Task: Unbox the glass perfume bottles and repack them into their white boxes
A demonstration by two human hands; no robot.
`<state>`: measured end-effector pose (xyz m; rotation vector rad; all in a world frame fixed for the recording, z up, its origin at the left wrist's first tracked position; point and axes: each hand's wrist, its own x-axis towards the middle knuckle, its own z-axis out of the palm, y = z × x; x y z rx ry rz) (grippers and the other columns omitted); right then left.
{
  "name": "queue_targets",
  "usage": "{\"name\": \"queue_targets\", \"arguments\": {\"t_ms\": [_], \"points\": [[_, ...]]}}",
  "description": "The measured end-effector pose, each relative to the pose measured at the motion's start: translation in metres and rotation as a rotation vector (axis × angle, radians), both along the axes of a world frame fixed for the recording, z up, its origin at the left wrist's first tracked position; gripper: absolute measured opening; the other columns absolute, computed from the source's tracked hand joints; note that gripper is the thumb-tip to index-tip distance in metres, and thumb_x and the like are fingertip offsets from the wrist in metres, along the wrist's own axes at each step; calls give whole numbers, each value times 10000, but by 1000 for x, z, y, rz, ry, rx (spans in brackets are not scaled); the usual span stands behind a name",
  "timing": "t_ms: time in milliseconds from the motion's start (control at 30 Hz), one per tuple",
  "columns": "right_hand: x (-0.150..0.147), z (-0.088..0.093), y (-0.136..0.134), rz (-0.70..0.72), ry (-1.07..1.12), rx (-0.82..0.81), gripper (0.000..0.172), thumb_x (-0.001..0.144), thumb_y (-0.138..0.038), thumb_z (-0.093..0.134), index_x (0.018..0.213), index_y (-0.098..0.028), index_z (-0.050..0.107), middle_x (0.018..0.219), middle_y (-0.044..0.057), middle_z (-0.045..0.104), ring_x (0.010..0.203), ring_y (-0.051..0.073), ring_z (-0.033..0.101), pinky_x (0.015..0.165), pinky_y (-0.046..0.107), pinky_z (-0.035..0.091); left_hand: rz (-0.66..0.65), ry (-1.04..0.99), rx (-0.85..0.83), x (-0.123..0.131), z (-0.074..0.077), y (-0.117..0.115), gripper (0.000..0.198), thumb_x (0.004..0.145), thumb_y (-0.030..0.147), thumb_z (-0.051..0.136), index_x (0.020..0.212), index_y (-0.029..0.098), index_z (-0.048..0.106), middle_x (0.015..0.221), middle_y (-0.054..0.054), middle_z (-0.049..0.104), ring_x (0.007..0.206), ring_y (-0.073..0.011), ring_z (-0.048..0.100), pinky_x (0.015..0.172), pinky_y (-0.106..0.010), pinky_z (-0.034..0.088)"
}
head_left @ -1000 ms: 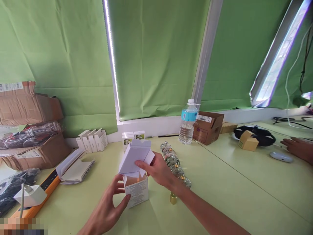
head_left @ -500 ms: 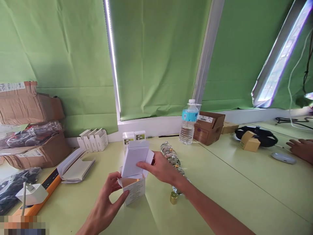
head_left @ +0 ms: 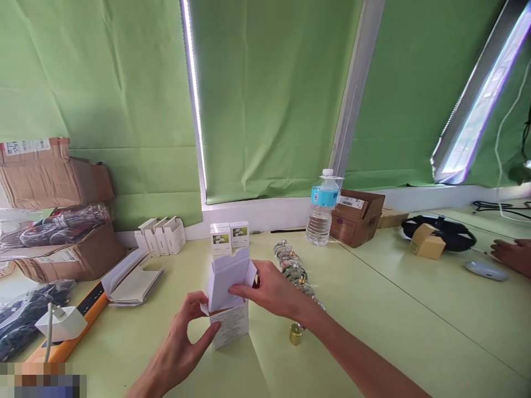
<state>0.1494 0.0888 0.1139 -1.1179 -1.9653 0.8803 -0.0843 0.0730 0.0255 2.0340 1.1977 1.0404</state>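
Note:
A small white box (head_left: 230, 327) with printed text stands on the table, its top open. My left hand (head_left: 180, 340) grips it from the left, thumb on the front and fingers at the top left edge. In my right hand (head_left: 276, 290) is a white card piece (head_left: 226, 276) with a notched top edge and side flaps, pinched at its right side. The card's lower edge dips into the box opening; whether it joins the box is hidden. Right of the box lie silvery coils (head_left: 292, 265) and a gold-coloured cylinder (head_left: 295, 334).
Behind stand two white picture boxes (head_left: 230, 237) and several open white boxes (head_left: 161, 237). Flattened white cartons (head_left: 136, 284) and an orange power strip (head_left: 89, 315) lie left. A water bottle (head_left: 320, 213) stands behind the coils. At far right are a mouse (head_left: 485, 270) and another person's hand (head_left: 512, 257).
The white card piece has come down with my right hand and now sits lower, partly in the box opening. My left hand keeps its hold on the box.

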Motion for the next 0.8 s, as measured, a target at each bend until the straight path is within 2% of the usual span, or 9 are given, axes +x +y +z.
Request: {"name": "queue_targets", "arguments": {"t_ms": [133, 233, 300, 400, 500, 567, 633, 700, 800], "points": [[-4, 7, -6, -44, 29, 94, 423, 820, -520, 662, 1094, -202, 612, 882, 22, 671, 680, 140, 565, 566, 246, 449, -17, 13, -6, -1, 1, 1, 307, 916, 392, 543, 1132, 289, 352, 1092, -31, 645, 1051, -199, 628, 961, -421, 478], [-7, 9, -10, -61, 90, 138, 411, 888, -525, 572, 1168, -224, 566, 857, 4, 644, 664, 129, 548, 561, 242, 460, 2, 4, -29, -1, 1, -1, 390, 911, 389, 549, 1202, 300, 305, 1135, -45, 652, 1075, -210, 625, 958, -436, 484], [-8, 9, -12, -75, 76, 201, 397, 905, -485, 568, 1229, -258, 545, 933, 9, 647, 684, 126, 549, 595, 249, 483, 10, -24, -27, 0, 1, -2, 452, 902, 389, 559, 1249, 307, 281, 1173, -55, 652, 1075, -217, 631, 958, -447, 488], [-8, 8, -14, -118, 15, 346, 380, 895, -391, 611, 1258, -296, 554, 1149, 38, 617, 825, 150, 577, 665, 273, 515, 14, -95, -24, 3, 0, -3, 500, 878, 399, 590, 1274, 308, 297, 1188, -64, 657, 1051, -229, 647, 935, -448, 509], [-8, 7, -16, -49, -115, 470, 123, 889, -319, 627, 968, -257, 697, 1267, 50, 569, 1150, 217, 517, 878, 342, 510, 29, -156, -38, 5, -1, -3, 523, 862, 420, 605, 1284, 303, 317, 1184, -74, 659, 1030, -237, 657, 924, -460, 518], [-8, 6, -18, 45, -223, 499, 104, 884, -305, 638, 861, -238, 714, 1277, 52, 573, 1261, 232, 453, 1003, 379, 454, 31, -171, -53, 6, 0, -4, 543, 861, 430, 603, 1302, 308, 312, 1195, -77, 652, 1027, -237, 657, 929, -469, 515], [-9, 7, -19, 71, -265, 512, 130, 904, -284, 613, 981, -234, 704, 1271, 58, 585, 1283, 212, 443, 1056, 374, 418, 36, -187, -61, 7, 1, -5, 575, 857, 439, 604, 1325, 313, 295, 1194, -77, 651, 1020, -236, 659, 929, -474, 515], [-9, 9, -21, 13, -253, 531, 208, 935, -257, 560, 1114, -226, 661, 1269, 62, 590, 1279, 188, 449, 1074, 361, 404, 54, -215, -54, 9, 2, -6, 612, 850, 452, 606, 1348, 313, 279, 1175, -78, 658, 1010, -241, 662, 928, -482, 512], [-6, 14, -22, -53, -253, 544, 211, 959, -249, 514, 1113, -231, 657, 1278, 51, 591, 1268, 183, 460, 1062, 368, 412, 43, -220, -85, 11, 0, -5, 660, 845, 466, 602, 1384, 318, 249, 1160, -81, 667, 1015, -250, 662, 935, -495, 504]]}}
